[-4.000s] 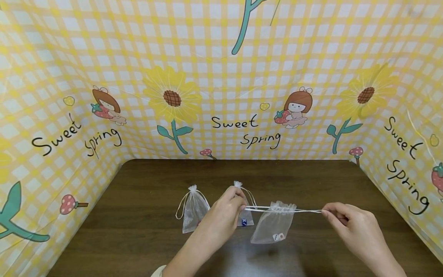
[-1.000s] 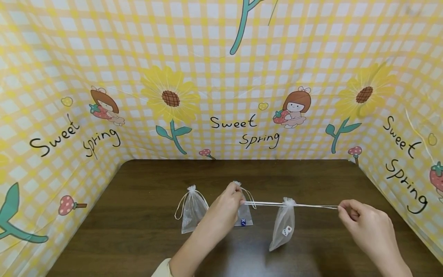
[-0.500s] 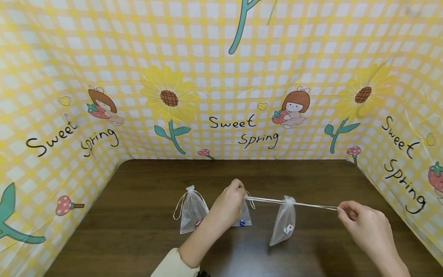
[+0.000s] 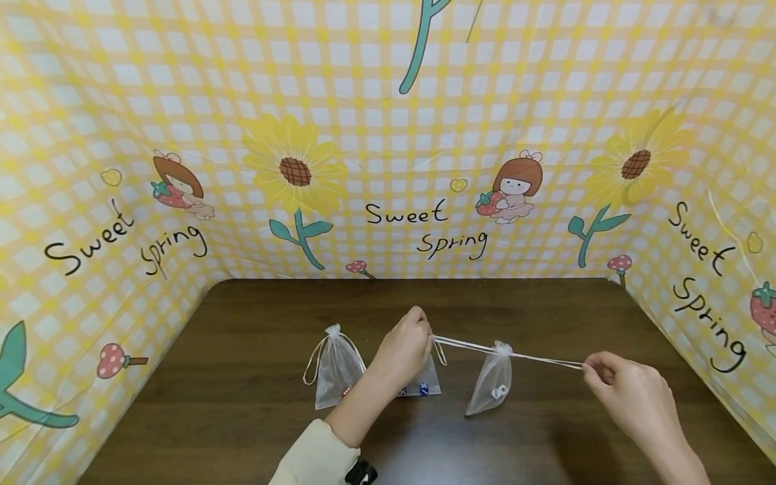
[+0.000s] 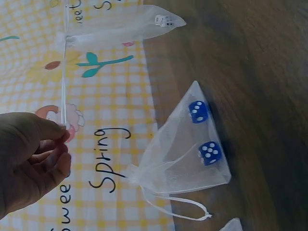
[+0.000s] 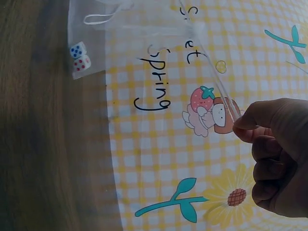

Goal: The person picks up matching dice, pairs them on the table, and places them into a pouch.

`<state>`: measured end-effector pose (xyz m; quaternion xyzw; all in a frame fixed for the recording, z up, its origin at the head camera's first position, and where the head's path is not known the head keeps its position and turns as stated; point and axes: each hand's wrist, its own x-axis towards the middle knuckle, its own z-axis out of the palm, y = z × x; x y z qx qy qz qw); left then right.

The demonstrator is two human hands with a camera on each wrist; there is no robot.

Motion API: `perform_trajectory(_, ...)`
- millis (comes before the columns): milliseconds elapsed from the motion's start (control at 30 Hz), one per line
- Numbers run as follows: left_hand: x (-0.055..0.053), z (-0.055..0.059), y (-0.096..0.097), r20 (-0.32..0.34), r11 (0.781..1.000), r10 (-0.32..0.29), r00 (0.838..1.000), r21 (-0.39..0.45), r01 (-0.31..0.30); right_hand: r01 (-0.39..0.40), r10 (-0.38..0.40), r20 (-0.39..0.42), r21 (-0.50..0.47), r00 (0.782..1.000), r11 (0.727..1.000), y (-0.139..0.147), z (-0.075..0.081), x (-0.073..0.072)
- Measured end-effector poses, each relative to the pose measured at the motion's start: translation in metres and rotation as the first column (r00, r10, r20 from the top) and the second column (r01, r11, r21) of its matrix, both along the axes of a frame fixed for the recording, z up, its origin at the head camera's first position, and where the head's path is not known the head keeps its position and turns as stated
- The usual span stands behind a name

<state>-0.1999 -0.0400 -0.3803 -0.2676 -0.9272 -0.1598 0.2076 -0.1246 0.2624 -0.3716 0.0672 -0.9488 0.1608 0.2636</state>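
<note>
A sheer white drawstring pouch [image 4: 492,377] hangs from its taut cords between my two hands, its neck gathered tight. Two white dice [image 6: 79,57] lie in its bottom corner. My left hand [image 4: 405,345] pinches the cord loop on the left side, held a little higher than the right. On the other side my right hand [image 4: 633,397] pinches the opposite cord ends [image 6: 226,91] between thumb and forefinger. Behind my left hand, a second pouch [image 5: 168,154] with blue dice [image 5: 210,153] lies on the table, partly hidden in the head view.
A third drawn pouch [image 4: 335,370] with a red die [image 4: 346,391] lies left of my forearm, which covers part of it. The dark wooden table [image 4: 242,444] is bounded by a yellow checked cloth [image 4: 388,135] at the back and sides.
Since the earliest frame, the pouch's mouth has drawn shut and the hands have moved apart. In the last second my left hand has risen, slanting the cords, and the pouch has lifted slightly.
</note>
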Motion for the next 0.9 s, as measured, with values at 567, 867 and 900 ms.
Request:
perform_trajectory(567, -0.021, -0.008, 0.019, -0.148, 0.993, 0.121, 0.981, 0.033, -0.117, -0.037, 0.045, 0.096, -0.080, 0.994, 0.996, -0.021, -0.014, -0.024)
perform_trajectory(867, -0.030, -0.005, 0.031, -0.095, 0.989, 0.138, 0.986, -0.043, -0.142, -0.017, 0.039, 0.186, -0.117, 0.982, 0.993, -0.024, -0.024, -0.041)
perform_trajectory(900, -0.032, -0.006, 0.032, -0.096, 0.989, 0.137, 0.986, -0.050, -0.142, -0.013, 0.037, 0.196, -0.119, 0.980, 0.993, -0.024, -0.025, -0.043)
